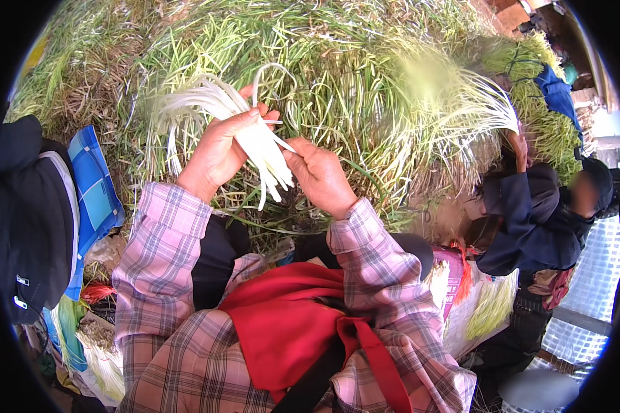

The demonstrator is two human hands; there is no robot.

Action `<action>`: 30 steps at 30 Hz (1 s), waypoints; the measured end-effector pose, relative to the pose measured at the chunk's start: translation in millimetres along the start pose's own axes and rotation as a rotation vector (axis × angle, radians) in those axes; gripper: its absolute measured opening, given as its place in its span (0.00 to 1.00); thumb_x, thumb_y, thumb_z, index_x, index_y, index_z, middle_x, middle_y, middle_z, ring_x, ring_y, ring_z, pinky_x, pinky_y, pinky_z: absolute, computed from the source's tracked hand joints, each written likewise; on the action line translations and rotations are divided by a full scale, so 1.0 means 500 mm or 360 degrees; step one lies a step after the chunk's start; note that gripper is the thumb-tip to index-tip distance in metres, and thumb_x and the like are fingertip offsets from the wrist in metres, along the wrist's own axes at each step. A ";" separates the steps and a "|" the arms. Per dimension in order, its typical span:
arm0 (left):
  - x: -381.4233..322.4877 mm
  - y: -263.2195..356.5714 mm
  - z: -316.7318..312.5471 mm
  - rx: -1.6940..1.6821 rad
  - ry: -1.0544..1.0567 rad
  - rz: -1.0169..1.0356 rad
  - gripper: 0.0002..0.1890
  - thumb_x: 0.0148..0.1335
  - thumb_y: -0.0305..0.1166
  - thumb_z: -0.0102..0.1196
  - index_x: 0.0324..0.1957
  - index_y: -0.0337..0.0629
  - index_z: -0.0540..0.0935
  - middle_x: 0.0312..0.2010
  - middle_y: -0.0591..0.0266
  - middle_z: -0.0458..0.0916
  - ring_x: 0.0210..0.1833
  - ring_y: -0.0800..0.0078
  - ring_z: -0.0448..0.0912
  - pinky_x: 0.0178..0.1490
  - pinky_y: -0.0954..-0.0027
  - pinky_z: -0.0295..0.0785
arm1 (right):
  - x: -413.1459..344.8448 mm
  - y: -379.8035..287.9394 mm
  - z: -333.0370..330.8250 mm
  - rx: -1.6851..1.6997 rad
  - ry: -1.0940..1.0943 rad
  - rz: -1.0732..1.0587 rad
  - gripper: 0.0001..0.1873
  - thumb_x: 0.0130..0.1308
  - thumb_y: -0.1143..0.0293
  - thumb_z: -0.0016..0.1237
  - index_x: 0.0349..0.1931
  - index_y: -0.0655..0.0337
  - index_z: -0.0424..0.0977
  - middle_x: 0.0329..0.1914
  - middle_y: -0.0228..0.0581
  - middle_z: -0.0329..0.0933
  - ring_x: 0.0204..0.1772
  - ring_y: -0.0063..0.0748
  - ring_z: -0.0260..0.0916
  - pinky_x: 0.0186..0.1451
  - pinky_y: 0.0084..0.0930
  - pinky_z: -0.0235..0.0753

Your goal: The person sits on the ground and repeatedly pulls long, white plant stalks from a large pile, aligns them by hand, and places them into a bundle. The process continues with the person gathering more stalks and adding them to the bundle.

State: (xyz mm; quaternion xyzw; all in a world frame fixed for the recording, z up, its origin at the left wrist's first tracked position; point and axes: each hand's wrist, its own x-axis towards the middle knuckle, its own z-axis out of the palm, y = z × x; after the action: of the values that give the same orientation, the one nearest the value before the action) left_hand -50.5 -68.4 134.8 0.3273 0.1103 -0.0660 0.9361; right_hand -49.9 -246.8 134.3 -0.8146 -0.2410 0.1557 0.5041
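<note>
My left hand is closed around a bundle of white leafy-vegetable stalks, which look like blanched chives; their pale ends fan out to the upper left and the other ends point down to the right. My right hand, just right of the bundle, pinches one white stalk between thumb and forefinger. A loose stalk curls up above my left fingers. Beneath and beyond both hands spreads a large heap of long green and pale stalks.
A co-worker in dark clothing sits at the right, one hand holding a long white-ended bunch. At the left are a person's black jacket and a blue checked cloth. Pale bunches lie low at the left, others at the right.
</note>
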 end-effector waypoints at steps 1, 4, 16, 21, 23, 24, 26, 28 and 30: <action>0.002 -0.001 -0.001 -0.0001 0.0002 -0.0006 0.28 0.52 0.21 0.53 0.56 0.37 0.60 0.41 0.54 0.72 0.47 0.61 0.73 0.51 0.60 0.69 | 0.002 0.000 -0.003 -0.0141 0.0049 -0.0111 0.09 0.58 0.71 0.43 0.39 0.60 0.69 0.36 0.44 0.72 0.38 0.42 0.70 0.40 0.28 0.70; 0.008 0.000 -0.001 0.0014 0.0022 0.0010 0.25 0.52 0.21 0.53 0.54 0.36 0.63 0.39 0.54 0.74 0.47 0.61 0.73 0.51 0.61 0.68 | 0.003 -0.008 -0.027 -0.0390 0.0196 -0.0354 0.16 0.51 0.73 0.48 0.42 0.61 0.69 0.38 0.45 0.70 0.45 0.44 0.68 0.45 0.30 0.68; 0.021 -0.031 -0.003 0.0240 0.0019 -0.0122 0.15 0.52 0.20 0.52 0.43 0.37 0.70 0.35 0.58 0.76 0.44 0.66 0.74 0.50 0.65 0.68 | 0.037 -0.016 -0.015 -0.0107 0.0488 -0.0560 0.04 0.53 0.75 0.47 0.30 0.64 0.72 0.28 0.40 0.72 0.35 0.39 0.69 0.38 0.27 0.68; 0.024 -0.021 -0.007 0.0097 0.0147 -0.0063 0.18 0.53 0.21 0.51 0.47 0.38 0.69 0.34 0.59 0.76 0.46 0.66 0.74 0.51 0.66 0.67 | -0.002 -0.038 -0.070 0.1462 0.0353 -0.0626 0.05 0.60 0.74 0.42 0.30 0.65 0.70 0.29 0.39 0.70 0.36 0.26 0.66 0.41 0.24 0.66; 0.024 -0.024 -0.007 0.0202 0.0078 -0.0055 0.19 0.53 0.21 0.52 0.49 0.38 0.68 0.35 0.59 0.76 0.46 0.66 0.73 0.51 0.66 0.67 | -0.001 -0.036 -0.074 0.0845 0.0487 -0.0432 0.06 0.57 0.71 0.47 0.31 0.63 0.70 0.27 0.37 0.70 0.32 0.26 0.68 0.36 0.22 0.68; 0.022 -0.033 -0.004 0.0222 0.0097 -0.0074 0.21 0.51 0.21 0.53 0.50 0.35 0.68 0.35 0.55 0.77 0.43 0.68 0.74 0.48 0.67 0.67 | 0.006 -0.031 -0.067 0.0441 0.0515 -0.0336 0.06 0.56 0.70 0.48 0.31 0.62 0.70 0.27 0.37 0.70 0.31 0.27 0.69 0.34 0.22 0.69; 0.019 -0.050 -0.001 0.0252 0.0065 -0.0147 0.18 0.52 0.22 0.53 0.47 0.37 0.71 0.37 0.61 0.76 0.43 0.70 0.74 0.50 0.68 0.67 | 0.026 -0.017 -0.040 -0.0463 0.0556 -0.0364 0.08 0.51 0.69 0.53 0.30 0.58 0.70 0.25 0.37 0.71 0.27 0.33 0.70 0.29 0.25 0.70; 0.017 -0.069 0.001 0.0241 0.0147 -0.0124 0.15 0.52 0.22 0.54 0.44 0.37 0.73 0.37 0.62 0.75 0.41 0.73 0.74 0.48 0.69 0.67 | 0.040 -0.002 -0.016 -0.0535 0.0595 -0.0385 0.07 0.51 0.70 0.52 0.29 0.58 0.70 0.27 0.38 0.72 0.30 0.38 0.71 0.31 0.28 0.71; 0.015 -0.074 -0.002 0.0167 0.0148 -0.0152 0.14 0.52 0.22 0.54 0.43 0.38 0.73 0.37 0.63 0.75 0.40 0.73 0.74 0.47 0.69 0.67 | 0.047 0.007 -0.003 -0.0577 0.0582 -0.0433 0.06 0.51 0.72 0.51 0.30 0.59 0.70 0.27 0.38 0.72 0.30 0.38 0.71 0.31 0.28 0.71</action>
State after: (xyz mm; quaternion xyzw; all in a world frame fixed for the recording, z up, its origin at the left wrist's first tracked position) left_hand -50.5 -96.8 110.0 0.3729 0.1655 -0.1010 0.9074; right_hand -28.9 -236.5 131.5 -0.8662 -0.2770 -0.1083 0.4016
